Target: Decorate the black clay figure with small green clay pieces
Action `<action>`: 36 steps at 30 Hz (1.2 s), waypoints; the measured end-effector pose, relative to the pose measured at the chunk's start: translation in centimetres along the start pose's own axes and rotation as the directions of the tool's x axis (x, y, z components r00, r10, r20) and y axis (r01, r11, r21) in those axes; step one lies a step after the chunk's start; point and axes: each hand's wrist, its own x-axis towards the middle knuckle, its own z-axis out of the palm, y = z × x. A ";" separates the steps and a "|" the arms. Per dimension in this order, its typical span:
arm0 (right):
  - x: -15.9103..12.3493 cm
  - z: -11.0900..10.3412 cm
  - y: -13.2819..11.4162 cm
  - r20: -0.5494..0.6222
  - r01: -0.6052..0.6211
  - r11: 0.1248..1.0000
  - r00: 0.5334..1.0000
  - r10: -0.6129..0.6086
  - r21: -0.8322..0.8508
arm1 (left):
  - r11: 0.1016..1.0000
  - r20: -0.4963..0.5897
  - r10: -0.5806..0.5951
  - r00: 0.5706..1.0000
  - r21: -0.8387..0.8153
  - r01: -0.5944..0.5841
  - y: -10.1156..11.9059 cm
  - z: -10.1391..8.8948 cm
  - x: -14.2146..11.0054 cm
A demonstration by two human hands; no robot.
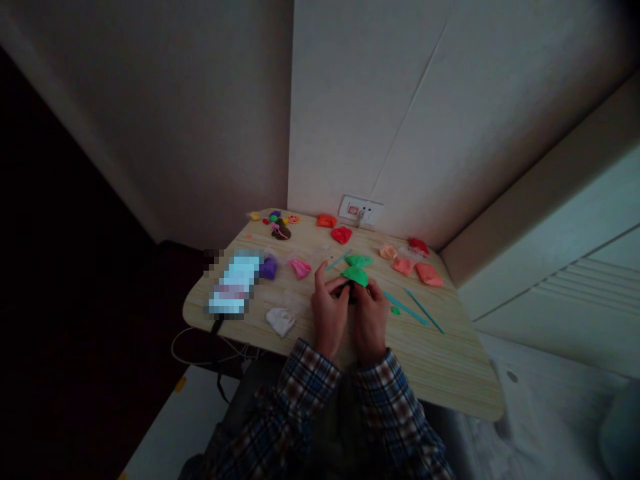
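Head view: left hand (330, 312) and right hand (371, 319) pinch a small dark clay-like lump (353, 291) above the pale wood-grain table (400, 363), a bright-green crumpled piece (356, 275) at its far side — seemingly a shaping step, calling for light fingertip pressure.

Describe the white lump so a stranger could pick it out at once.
On the pale table, look along the near edge, left of the middle. Between the phone and the left hand lies the crumpled white lump. Its colour sets it apart from the purple lump and pink lump beyond it.
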 end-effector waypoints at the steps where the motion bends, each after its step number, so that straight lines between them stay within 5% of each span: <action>1: -0.1 -0.1 -0.1 0.013 -0.004 1.000 1.000 0.004 -0.001 | 1.000 0.010 -0.009 1.000 -0.017 0.009 0.0 -0.2 -0.1; 5: -0.3 -1.1 -0.5 0.049 -0.029 0.999 0.998 0.029 -0.020 | 1.000 0.007 0.004 1.000 0.011 -0.005 0.3 -1.9 -0.5; 9: -0.4 -3.9 -0.3 0.023 -0.061 0.983 0.998 0.066 -0.173 | 0.963 0.051 0.105 0.993 0.244 -0.115 1.4 -3.9 -0.9; 15: -0.6 -7.1 0.0 0.063 0.113 0.931 0.993 -0.097 -0.348 | 0.643 0.332 0.257 0.908 0.643 -0.417 1.7 -4.6 -1.6; 21: -0.8 -6.8 -0.7 0.155 0.254 0.851 0.966 -0.205 -0.460 | 0.474 0.415 0.135 0.900 0.771 -0.426 0.6 -4.0 -1.5; 24: -1.0 -6.6 -1.0 0.205 0.312 0.812 0.949 -0.240 -0.493 | 0.533 0.396 0.142 0.907 0.742 -0.407 0.4 -4.2 -1.4; 27: -1.4 -6.1 -1.1 0.297 0.370 0.788 0.922 -0.247 -0.492 | 0.717 0.367 0.135 0.921 0.605 -0.346 0.2 -4.3 -1.3; 31: -2.0 -5.3 -1.5 0.458 0.444 0.781 0.859 -0.230 -0.440 | 0.968 0.355 0.001 0.935 0.234 -0.090 0.0 -4.2 -1.2; 36: -2.4 -5.1 -2.1 0.544 0.506 0.771 0.800 -0.252 -0.386 | 0.984 0.396 -0.158 0.904 -0.017 0.179 0.0 -4.2 -1.0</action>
